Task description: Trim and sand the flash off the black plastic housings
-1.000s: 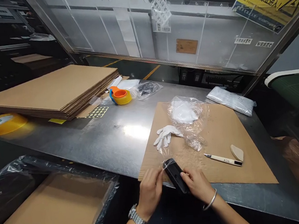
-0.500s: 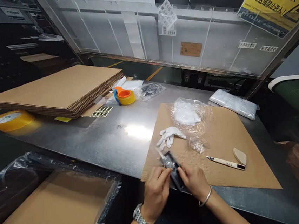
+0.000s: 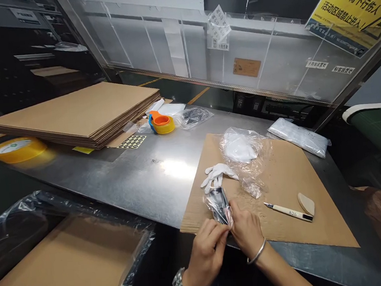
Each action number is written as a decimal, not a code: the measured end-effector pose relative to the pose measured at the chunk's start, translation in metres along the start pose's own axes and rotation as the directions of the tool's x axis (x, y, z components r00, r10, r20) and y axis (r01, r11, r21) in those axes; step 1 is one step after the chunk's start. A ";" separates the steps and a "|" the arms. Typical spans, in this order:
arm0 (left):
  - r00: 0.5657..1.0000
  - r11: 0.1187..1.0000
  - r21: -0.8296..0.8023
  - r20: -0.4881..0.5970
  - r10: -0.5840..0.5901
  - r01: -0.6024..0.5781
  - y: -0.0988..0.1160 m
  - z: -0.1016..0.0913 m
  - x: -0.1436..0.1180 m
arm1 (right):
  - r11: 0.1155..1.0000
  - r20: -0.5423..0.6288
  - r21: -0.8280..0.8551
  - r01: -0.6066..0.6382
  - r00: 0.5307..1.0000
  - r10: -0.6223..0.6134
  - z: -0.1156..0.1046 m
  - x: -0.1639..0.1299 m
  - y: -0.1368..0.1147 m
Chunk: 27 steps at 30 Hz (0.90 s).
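Observation:
A dark, flat, rectangular item in clear plastic film (image 3: 219, 203) is held between both hands over the near edge of a cardboard sheet (image 3: 196, 207); its exact kind I cannot make out. My left hand (image 3: 205, 247), with a watch at the wrist, pinches the near end of the film. Along the item's right side, my right hand (image 3: 247, 227) grips it with closed fingers. Just beyond its far end lies a white glove (image 3: 217, 172). To the right are a craft knife marked A26 (image 3: 288, 211) and a beige, rounded flat piece (image 3: 306, 204).
Crumpled clear bags (image 3: 245, 146) and a folded plastic pack (image 3: 299, 137) lie farther back. Stacked cardboard sheets (image 3: 76, 109), a yellow tape roll (image 3: 17, 149) and a tape dispenser (image 3: 161, 122) are at left. A plastic-lined box (image 3: 63, 263) stands at lower left.
My left hand has moved slightly down and right, to the item's near end. The wrapped item has turned so that its glossy face shows; my right hand stays beside it.

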<state>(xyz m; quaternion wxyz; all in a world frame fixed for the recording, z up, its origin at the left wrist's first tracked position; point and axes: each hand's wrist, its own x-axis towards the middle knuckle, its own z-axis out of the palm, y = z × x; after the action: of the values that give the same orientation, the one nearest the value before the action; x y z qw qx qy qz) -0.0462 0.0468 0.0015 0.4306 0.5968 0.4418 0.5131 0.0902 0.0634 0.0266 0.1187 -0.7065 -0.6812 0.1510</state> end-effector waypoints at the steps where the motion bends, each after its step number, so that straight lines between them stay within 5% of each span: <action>1: 0.994 0.988 -0.124 -0.042 -0.098 0.092 0.000 0.001 0.002 | 1.000 0.009 0.002 0.020 1.000 -0.020 -0.002 0.002 -0.001; 5: 0.853 0.817 -0.507 -0.264 -0.449 0.274 -0.005 0.007 0.011 | 0.987 0.038 0.099 0.126 0.991 -0.131 -0.007 0.014 -0.005; 7: 0.767 0.697 -0.650 -0.269 -0.582 0.301 -0.005 0.010 0.016 | 0.965 0.044 0.188 0.181 0.980 -0.192 -0.007 0.020 -0.008; 11: 0.673 0.401 -0.858 -0.092 -0.734 0.320 0.005 0.010 0.020 | 0.901 0.024 0.345 0.262 0.958 -0.287 -0.004 0.027 -0.019; 14: 0.641 0.170 -0.916 0.113 -0.759 0.363 0.013 0.002 0.024 | 0.861 -0.007 0.394 0.323 0.937 -0.348 -0.002 0.023 -0.027; 17: 0.639 0.031 -0.930 0.227 -0.735 0.367 0.019 -0.014 0.029 | 0.831 -0.012 0.408 0.377 0.913 -0.408 0.000 0.015 -0.033; 23: 0.643 0.048 -0.951 0.170 -0.747 0.307 0.020 -0.041 0.035 | 0.819 0.060 0.352 0.453 0.863 -0.502 0.015 -0.004 -0.045; 27: 0.644 0.249 -0.931 -0.018 -0.765 0.269 0.012 -0.070 0.032 | 0.737 0.158 0.462 0.494 0.771 -0.616 0.031 -0.011 -0.043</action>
<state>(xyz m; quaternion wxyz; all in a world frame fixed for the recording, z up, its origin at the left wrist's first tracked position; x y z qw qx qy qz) -0.1116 0.0795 0.0276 0.6950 -0.0473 0.3820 0.6073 0.0384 0.0530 0.0149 0.1935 -0.3970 -0.8272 0.3474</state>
